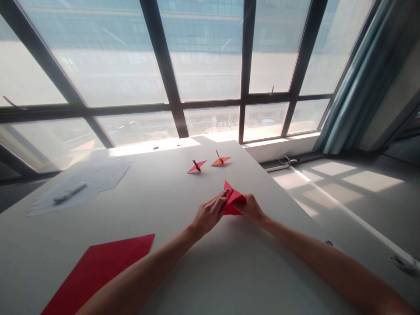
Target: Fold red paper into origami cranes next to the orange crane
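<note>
Between my two hands is a piece of folded red paper (236, 197), with a pointed tip standing up at its far side. My left hand (211, 211) grips its left side, the fingers pressed together on the paper. From the right, my right hand (252, 209) pinches the other side, and its fingertips are partly hidden behind the folds. Beyond my hands, two finished-looking origami cranes rest on the white table: a red paper crane (197, 166) and, to its right, an orange paper crane (221, 159).
A flat red sheet (108, 267) lies at the front left of the white table (157, 192), partly under my left forearm. White papers (108, 177) with a pale, pen-like object (70, 193) on them lie farther left. Windows and a blue curtain (357, 83) stand behind.
</note>
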{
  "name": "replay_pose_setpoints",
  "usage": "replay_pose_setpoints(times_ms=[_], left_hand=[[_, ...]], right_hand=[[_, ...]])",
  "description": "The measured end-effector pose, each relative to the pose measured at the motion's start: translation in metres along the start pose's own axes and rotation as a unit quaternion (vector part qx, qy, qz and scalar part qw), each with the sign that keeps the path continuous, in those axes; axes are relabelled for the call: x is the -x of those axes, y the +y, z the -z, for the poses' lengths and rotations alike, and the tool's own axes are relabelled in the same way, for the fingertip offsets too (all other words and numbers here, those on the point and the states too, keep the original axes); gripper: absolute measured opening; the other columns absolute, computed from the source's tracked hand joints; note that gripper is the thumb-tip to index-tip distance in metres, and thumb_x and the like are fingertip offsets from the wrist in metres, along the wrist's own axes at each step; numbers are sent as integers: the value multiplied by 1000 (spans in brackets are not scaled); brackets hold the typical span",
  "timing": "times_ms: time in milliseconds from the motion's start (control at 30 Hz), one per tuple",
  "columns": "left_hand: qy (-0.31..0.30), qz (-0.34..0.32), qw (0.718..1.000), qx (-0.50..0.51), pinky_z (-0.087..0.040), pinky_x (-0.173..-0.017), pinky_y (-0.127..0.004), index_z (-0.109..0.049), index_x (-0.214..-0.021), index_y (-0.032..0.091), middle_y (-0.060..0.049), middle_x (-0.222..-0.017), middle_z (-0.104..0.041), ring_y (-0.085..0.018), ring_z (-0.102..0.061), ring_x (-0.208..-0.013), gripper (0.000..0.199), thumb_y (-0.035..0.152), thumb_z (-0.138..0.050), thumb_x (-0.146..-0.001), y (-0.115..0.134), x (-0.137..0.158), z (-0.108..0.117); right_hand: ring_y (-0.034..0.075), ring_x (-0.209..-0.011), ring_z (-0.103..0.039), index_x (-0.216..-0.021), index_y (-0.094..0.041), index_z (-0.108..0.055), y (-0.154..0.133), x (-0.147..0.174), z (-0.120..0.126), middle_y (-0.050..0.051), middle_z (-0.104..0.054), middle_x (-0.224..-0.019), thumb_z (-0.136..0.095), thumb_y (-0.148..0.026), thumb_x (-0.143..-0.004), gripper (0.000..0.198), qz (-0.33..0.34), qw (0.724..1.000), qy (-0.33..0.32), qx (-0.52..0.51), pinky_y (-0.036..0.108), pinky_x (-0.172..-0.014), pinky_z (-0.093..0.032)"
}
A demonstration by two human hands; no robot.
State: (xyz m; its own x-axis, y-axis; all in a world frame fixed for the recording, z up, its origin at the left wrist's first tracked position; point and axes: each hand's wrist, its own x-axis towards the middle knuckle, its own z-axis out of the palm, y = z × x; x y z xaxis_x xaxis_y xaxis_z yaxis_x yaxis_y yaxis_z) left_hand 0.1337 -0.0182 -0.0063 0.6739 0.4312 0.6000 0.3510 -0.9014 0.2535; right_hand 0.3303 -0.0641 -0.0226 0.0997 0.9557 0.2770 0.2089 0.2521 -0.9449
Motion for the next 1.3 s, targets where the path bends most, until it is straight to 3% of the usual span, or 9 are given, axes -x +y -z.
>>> replay_pose_setpoints(times_ms=[233, 433, 567, 633, 733, 800, 900, 1067, 1300], left_hand=[[47, 134, 978, 150, -56, -87, -35, -59, -105, 22, -11, -131, -63, -25, -65, -114, 16, 26, -47, -96, -1, -2, -6], [57, 179, 950, 249, -55, -74, -30, -56, -95, 21, -10, -126, -66, -26, -67, -109, 9, 27, -50, -94, 3, -4, -5], [95, 232, 930, 269, -51, -61, -25, -55, -85, 19, -5, -94, -74, -19, -69, -77, 12, 30, -57, -89, -2, -6, -8], [135, 284, 889, 333, -49, -55, -23, -54, -83, 18, 0, -75, -69, -15, -64, -64, 19, 35, -60, -86, -7, -8, -11], [159, 343, 786, 489, -50, -51, -24, -56, -95, 17, -1, -78, -68, -16, -64, -63, 32, 45, -64, -82, -14, -12, -12], [154, 363, 731, 556, -53, -51, -26, -57, -101, 16, -3, -81, -68, -17, -65, -64, 39, 47, -67, -80, -17, -13, -11], [150, 381, 692, 595, -53, -55, -26, -58, -96, 15, -3, -78, -67, -15, -64, -62, 33, 43, -68, -79, -19, -13, -7], [114, 384, 673, 622, -53, -58, -25, -61, -94, 14, -5, -81, -70, -14, -65, -65, 26, 35, -69, -80, -19, -10, -5], [49, 382, 689, 614, -57, -66, -30, -64, -104, 14, -9, -94, -73, -20, -70, -76, 31, 32, -68, -80, -26, -6, -6]], right_hand=[[18, -60, -53, -77, -12, -69, 1, -3, 1, 4, -64, -66, -67, -36, -76, 24, -1, 1000, 7, -6, 28, -53, -41], [19, -66, -60, -87, -12, -69, 1, -5, 1, 5, -69, -76, -68, -42, -77, 32, -5, 1000, 7, -25, 28, -57, -46], [19, -67, -60, -87, -13, -70, -5, -2, 2, 5, -68, -76, -62, -52, -83, 39, 7, 999, -10, -46, 28, -58, -45], [19, -68, -60, -90, -15, -70, -8, -1, 3, 6, -69, -77, -50, -59, -90, 48, 16, 998, -13, -67, 28, -58, -45], [21, -76, -62, -98, -17, -71, -8, -3, 8, 10, -71, -90, -36, -62, -95, 57, 54, 996, 39, -65, 31, -62, -48], [22, -89, -62, -108, -19, -69, -5, -7, 11, 12, -68, -109, -44, -61, -93, 51, 72, 992, 99, -33, 33, -70, -51], [25, -100, -61, -125, -19, -60, 0, -12, 13, 14, -62, -125, -62, -57, -84, 56, 50, 990, 133, -24, 35, -75, -53], [22, -81, -66, -107, -16, -68, -3, -11, 10, 10, -72, -94, -68, -53, -79, 46, 5, 992, 53, -115, 34, -65, -54], [15, -58, -58, -93, -14, -71, -3, -12, 16, 4, -70, -70, -79, -40, -69, 36, -32, 989, 92, -112, 27, -51, -44]])
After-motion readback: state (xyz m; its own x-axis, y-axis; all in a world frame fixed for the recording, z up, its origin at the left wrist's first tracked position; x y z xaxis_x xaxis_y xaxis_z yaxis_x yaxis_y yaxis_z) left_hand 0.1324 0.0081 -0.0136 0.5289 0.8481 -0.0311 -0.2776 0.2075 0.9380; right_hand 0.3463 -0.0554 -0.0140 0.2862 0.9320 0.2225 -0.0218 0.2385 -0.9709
